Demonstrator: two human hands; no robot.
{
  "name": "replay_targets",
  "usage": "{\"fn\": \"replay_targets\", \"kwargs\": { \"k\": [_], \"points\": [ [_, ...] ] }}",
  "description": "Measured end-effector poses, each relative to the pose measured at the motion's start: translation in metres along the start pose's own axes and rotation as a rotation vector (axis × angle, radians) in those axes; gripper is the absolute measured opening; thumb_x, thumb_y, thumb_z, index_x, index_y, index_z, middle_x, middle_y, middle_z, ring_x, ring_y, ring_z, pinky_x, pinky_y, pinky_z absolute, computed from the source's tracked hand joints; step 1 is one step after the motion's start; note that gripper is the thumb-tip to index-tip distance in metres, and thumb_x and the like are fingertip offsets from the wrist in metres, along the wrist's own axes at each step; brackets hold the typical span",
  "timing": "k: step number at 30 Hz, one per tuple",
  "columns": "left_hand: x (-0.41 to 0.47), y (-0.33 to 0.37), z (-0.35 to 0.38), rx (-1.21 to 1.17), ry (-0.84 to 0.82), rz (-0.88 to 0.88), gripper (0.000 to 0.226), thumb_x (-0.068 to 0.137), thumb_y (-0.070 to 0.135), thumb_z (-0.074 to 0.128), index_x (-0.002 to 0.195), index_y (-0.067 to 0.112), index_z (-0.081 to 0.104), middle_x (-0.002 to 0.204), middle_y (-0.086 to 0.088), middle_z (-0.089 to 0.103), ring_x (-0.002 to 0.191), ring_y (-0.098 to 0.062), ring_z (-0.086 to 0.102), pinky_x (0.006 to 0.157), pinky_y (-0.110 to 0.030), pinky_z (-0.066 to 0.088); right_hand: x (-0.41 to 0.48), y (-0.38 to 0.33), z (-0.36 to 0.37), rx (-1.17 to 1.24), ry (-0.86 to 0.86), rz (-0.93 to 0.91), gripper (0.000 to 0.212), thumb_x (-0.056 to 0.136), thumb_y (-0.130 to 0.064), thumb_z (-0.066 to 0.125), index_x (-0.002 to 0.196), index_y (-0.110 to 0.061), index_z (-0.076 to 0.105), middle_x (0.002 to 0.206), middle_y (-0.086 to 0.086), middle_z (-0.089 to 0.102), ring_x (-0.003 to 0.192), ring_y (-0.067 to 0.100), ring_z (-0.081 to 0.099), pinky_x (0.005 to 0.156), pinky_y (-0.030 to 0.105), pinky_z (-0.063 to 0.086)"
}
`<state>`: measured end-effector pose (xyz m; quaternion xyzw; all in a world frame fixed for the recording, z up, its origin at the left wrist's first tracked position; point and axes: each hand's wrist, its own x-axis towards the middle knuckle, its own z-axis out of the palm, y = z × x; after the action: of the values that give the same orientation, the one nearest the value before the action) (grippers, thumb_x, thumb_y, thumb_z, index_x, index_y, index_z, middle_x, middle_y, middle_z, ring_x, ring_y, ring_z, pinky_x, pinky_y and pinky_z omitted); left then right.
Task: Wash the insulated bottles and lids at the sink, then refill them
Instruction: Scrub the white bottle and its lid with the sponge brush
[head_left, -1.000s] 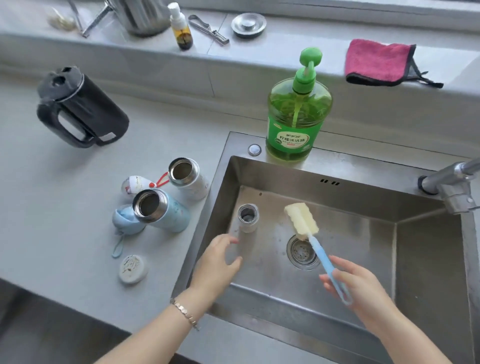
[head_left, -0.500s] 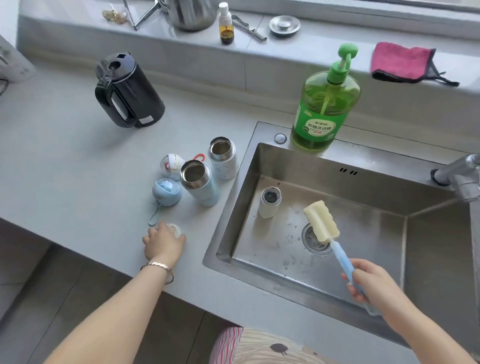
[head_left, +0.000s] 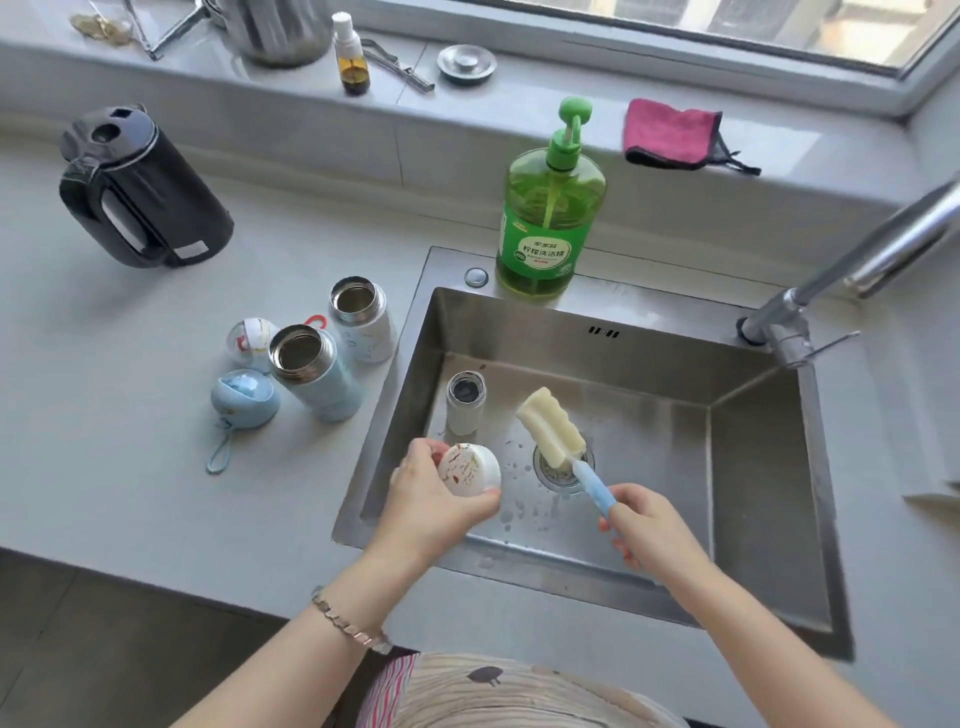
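My left hand grips a round white lid with brown marks over the left side of the steel sink. My right hand holds the blue handle of a sponge bottle brush, whose foam head points up-left above the drain. An open white bottle stands upright in the sink, just behind the lid. On the counter to the left stand an open light-blue bottle and an open white bottle, with a blue lid and a white lid beside them.
A green dish-soap pump bottle stands on the sink's back rim. The tap reaches in from the right. A black kettle sits on the counter at left. The ledge behind holds a pink cloth, a small dropper bottle and a sink strainer.
My left hand picked the marked white lid up from the counter's front edge and carried it over the sink. The brush in my right hand stays above the drain.
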<state>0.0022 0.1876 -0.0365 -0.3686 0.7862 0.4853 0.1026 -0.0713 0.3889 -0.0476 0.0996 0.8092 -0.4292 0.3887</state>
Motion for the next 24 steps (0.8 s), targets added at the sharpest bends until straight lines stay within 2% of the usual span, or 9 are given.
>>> {"fn": "replay_targets", "kwargs": {
  "k": [3, 5, 6, 9, 13, 15, 18, 21, 24],
  "points": [
    [-0.012, 0.022, 0.020, -0.164, -0.138, 0.018, 0.048, 0.065, 0.023, 0.080, 0.101, 0.022, 0.048, 0.096, 0.007, 0.055, 0.082, -0.007, 0.057, 0.062, -0.010, 0.046, -0.015, 0.002, -0.020, 0.068, 0.037, -0.135, 0.012, 0.094, -0.016, 0.048, 0.098, -0.021, 0.058, 0.067, -0.001, 0.053, 0.045, 0.006, 0.039, 0.041, 0.015, 0.031],
    [-0.015, 0.032, 0.030, -0.271, -0.196, 0.019, 0.050, 0.059, 0.022, 0.081, 0.099, 0.025, 0.050, 0.097, 0.008, 0.054, 0.083, -0.011, 0.060, 0.072, -0.019, 0.054, -0.028, 0.005, -0.034, 0.069, 0.070, -0.256, 0.023, 0.093, -0.011, 0.049, 0.104, -0.030, 0.057, 0.065, -0.002, 0.055, 0.044, 0.005, 0.040, 0.044, 0.016, 0.034],
    [-0.015, 0.036, 0.033, -0.292, -0.199, 0.031, 0.050, 0.059, 0.020, 0.081, 0.099, 0.027, 0.051, 0.097, 0.008, 0.054, 0.085, -0.013, 0.060, 0.074, -0.023, 0.055, -0.035, 0.007, -0.041, 0.060, 0.088, -0.307, 0.028, 0.092, -0.008, 0.050, 0.106, -0.031, 0.057, 0.065, -0.003, 0.059, 0.046, 0.006, 0.042, 0.047, 0.017, 0.036],
    [-0.014, 0.046, 0.041, -0.246, -0.154, 0.141, 0.048, 0.067, 0.013, 0.080, 0.104, 0.029, 0.053, 0.097, 0.010, 0.057, 0.087, -0.007, 0.059, 0.061, -0.006, 0.047, -0.055, 0.016, -0.050, -0.040, 0.117, -0.438, 0.033, 0.092, -0.005, 0.050, 0.109, -0.033, 0.055, 0.072, -0.003, 0.065, 0.049, 0.004, 0.042, 0.055, 0.017, 0.038],
    [-0.015, 0.052, 0.047, -0.209, -0.132, 0.248, 0.050, 0.063, 0.003, 0.080, 0.102, 0.024, 0.059, 0.096, 0.010, 0.063, 0.085, -0.002, 0.060, 0.060, -0.002, 0.043, -0.075, 0.031, -0.035, -0.300, 0.099, -0.614, 0.036, 0.091, -0.019, 0.045, 0.124, -0.031, 0.055, 0.066, -0.022, 0.054, 0.059, -0.006, 0.046, 0.058, 0.010, 0.033],
    [-0.016, 0.051, 0.050, -0.136, -0.108, 0.297, 0.054, 0.059, 0.004, 0.081, 0.103, 0.024, 0.060, 0.102, 0.008, 0.062, 0.088, 0.003, 0.059, 0.063, -0.002, 0.043, -0.069, 0.036, -0.040, -0.325, 0.152, -0.599, 0.038, 0.091, -0.023, 0.045, 0.127, -0.029, 0.056, 0.071, -0.027, 0.057, 0.064, -0.008, 0.048, 0.061, 0.014, 0.035],
    [-0.018, 0.052, 0.051, -0.048, -0.076, 0.374, 0.056, 0.056, 0.011, 0.085, 0.098, 0.032, 0.056, 0.100, 0.013, 0.059, 0.089, 0.001, 0.058, 0.069, -0.003, 0.044, -0.062, 0.039, -0.046, -0.259, 0.238, -0.532, 0.036, 0.093, -0.017, 0.050, 0.128, -0.025, 0.056, 0.087, -0.004, 0.068, 0.064, -0.005, 0.049, 0.068, 0.029, 0.040],
    [-0.018, 0.054, 0.051, -0.059, -0.054, 0.407, 0.062, 0.050, 0.006, 0.085, 0.089, 0.040, 0.052, 0.098, 0.014, 0.059, 0.088, -0.001, 0.058, 0.072, -0.004, 0.042, -0.069, 0.038, -0.034, -0.318, 0.172, -0.597, 0.036, 0.091, -0.024, 0.047, 0.126, -0.027, 0.056, 0.077, -0.002, 0.065, 0.063, -0.005, 0.048, 0.065, 0.028, 0.037],
    [-0.017, 0.052, 0.051, -0.033, -0.022, 0.470, 0.063, 0.049, 0.007, 0.084, 0.088, 0.043, 0.050, 0.096, 0.015, 0.059, 0.089, 0.001, 0.057, 0.073, -0.004, 0.041, -0.062, 0.037, -0.039, -0.262, 0.241, -0.537, 0.035, 0.092, -0.014, 0.053, 0.125, -0.026, 0.058, 0.082, -0.002, 0.068, 0.064, -0.003, 0.050, 0.065, 0.028, 0.038]
  ]
}}
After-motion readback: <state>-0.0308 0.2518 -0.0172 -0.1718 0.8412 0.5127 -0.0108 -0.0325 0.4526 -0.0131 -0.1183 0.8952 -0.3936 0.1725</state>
